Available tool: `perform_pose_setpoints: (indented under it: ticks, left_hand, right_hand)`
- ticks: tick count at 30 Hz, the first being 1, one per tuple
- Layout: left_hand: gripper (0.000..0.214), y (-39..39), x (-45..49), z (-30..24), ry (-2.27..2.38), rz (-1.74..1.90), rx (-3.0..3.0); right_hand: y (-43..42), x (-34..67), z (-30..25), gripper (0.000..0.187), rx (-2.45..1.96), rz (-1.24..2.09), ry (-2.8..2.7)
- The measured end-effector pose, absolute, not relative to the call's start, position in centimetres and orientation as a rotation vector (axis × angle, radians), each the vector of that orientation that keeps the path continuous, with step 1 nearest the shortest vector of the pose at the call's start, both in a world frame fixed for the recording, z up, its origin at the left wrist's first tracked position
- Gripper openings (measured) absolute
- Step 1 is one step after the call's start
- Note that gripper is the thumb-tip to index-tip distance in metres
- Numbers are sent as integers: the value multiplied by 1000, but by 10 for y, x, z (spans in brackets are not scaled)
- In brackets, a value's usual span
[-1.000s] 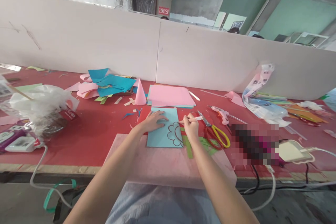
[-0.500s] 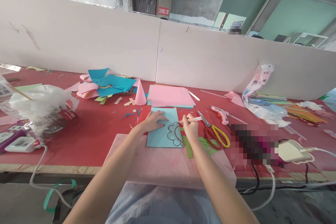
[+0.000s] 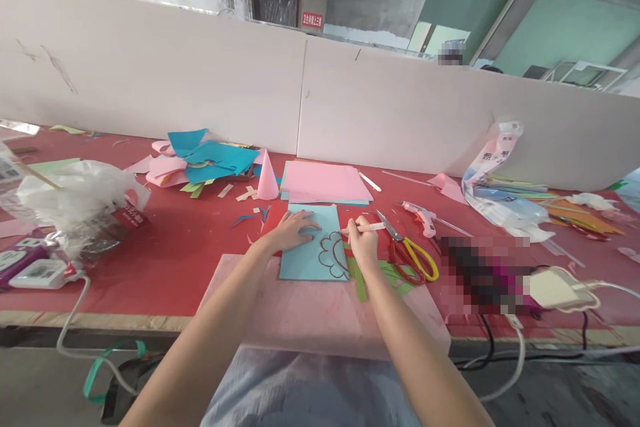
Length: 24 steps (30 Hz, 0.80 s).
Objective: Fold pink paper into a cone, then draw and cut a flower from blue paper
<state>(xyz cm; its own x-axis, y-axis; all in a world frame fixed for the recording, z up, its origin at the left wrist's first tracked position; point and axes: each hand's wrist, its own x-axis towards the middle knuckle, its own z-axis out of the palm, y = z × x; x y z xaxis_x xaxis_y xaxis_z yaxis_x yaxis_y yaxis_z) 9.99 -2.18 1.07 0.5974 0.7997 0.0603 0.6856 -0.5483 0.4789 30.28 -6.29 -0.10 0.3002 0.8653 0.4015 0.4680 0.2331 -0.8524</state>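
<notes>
A light blue sheet of paper point(image 3: 303, 260) lies in front of me, partly on a pinkish board point(image 3: 310, 313). Dark scalloped outlines, like half a flower, are drawn along its right side. My left hand point(image 3: 295, 229) rests flat on the upper left of the sheet, fingers spread. In my right hand point(image 3: 361, 239) a white pen point(image 3: 373, 227) is pinched, its tip by the sheet's right edge near the top of the drawing. Scissors point(image 3: 413, 250) with red and yellow handles lie just right of that hand, over green paper strips point(image 3: 360, 283).
Behind the sheet are stacked pink paper point(image 3: 325, 181) and a pink paper cone point(image 3: 267, 177). Blue and pink scraps point(image 3: 215, 159) heap at the back left. A pink glue gun point(image 3: 420, 217) and a white charger point(image 3: 555, 290) lie right; a plastic bag point(image 3: 85, 197) sits left. A white partition point(image 3: 200, 80) stands behind.
Almost nothing differs. Both hands keep their places, and the pen tip stays near the sheet's right edge.
</notes>
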Motion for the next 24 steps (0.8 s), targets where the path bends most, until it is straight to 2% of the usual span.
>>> perform_pose_setpoints:
  ticks: [24]
  left_hand:
    - [32,-23,100,12,1193,375,2394]
  right_hand:
    - [-59,306,-6,25,-1485,341,-1297]
